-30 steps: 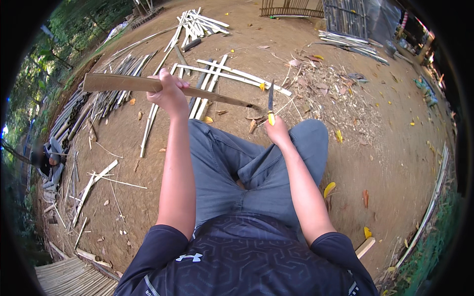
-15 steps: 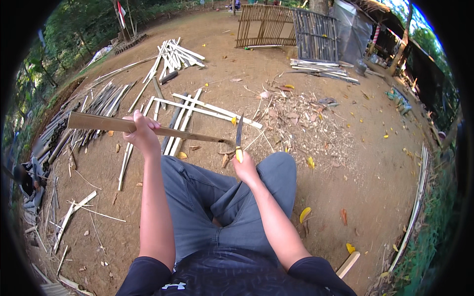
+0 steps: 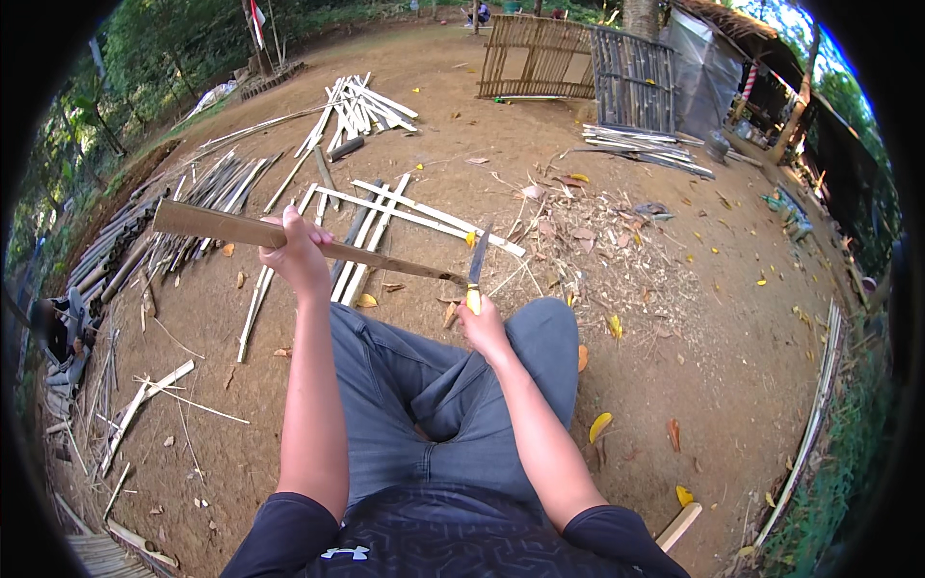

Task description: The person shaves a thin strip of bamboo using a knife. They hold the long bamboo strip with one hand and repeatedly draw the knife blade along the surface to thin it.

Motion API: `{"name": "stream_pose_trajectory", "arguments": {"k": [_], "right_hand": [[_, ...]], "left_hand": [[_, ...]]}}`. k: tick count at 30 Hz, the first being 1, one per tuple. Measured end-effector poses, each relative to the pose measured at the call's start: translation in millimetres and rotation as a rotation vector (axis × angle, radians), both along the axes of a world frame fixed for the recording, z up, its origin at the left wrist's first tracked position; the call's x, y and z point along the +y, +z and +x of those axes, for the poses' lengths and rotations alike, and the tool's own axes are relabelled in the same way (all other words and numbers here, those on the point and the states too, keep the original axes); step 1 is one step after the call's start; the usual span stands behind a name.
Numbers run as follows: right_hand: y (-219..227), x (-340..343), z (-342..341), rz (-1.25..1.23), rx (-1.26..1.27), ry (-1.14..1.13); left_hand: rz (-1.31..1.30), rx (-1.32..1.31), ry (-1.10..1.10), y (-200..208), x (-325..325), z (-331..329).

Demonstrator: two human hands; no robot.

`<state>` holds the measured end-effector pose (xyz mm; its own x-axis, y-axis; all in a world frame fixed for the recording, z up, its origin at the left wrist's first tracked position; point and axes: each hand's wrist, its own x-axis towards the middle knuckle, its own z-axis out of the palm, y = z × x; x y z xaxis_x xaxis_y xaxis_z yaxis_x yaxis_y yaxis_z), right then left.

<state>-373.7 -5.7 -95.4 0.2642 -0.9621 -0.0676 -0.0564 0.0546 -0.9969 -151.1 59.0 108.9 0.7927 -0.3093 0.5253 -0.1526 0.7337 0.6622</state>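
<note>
Up in the air, the left hand (image 3: 297, 258) grips a long flat bamboo strip (image 3: 289, 237). Its fingers wrap tight around the strip near the middle. The wide end of the strip sticks out past the fingers to the left. The thin end runs past the fingers to the right and meets the knife (image 3: 476, 270).

The right hand (image 3: 483, 328) squeezes the knife by its yellow handle, with the fingers closed around it. The dark blade points up above the fingers, and it touches the thin tip of the strip.

Below both hands are the person's knees in grey trousers (image 3: 434, 385), and the person sits on bare brown dirt. Beyond the fingers, more pale split bamboo slats (image 3: 385, 207) lie on the ground. A heap of bamboo shavings (image 3: 597, 241) lies out past the right hand's fingers. Far past that stands a bamboo fence panel (image 3: 540, 58).
</note>
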Motion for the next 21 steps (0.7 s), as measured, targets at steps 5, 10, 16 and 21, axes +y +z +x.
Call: {"name": "stream_pose_trajectory", "arguments": {"k": [5,10,16,21], "right_hand": [[-0.5,-2.3,-5.1,0.218,-0.15,0.041],[-14.8,-14.6,4.8,0.275,-0.245,0.09],[-47.4,-40.1,8.8,0.365,-0.11,0.079],[-61.9,-53.1,13.2,0.395,-0.058,0.1]], "left_hand": [[-0.018,0.011,-0.041,1.2,-3.8,0.6],[-0.03,0.012,-0.055,8.7,-13.5,7.5],[-0.022,0.018,-0.047,13.7,-31.8,30.8],[0.015,-0.018,-0.1,25.7,-59.9,53.1]]}}
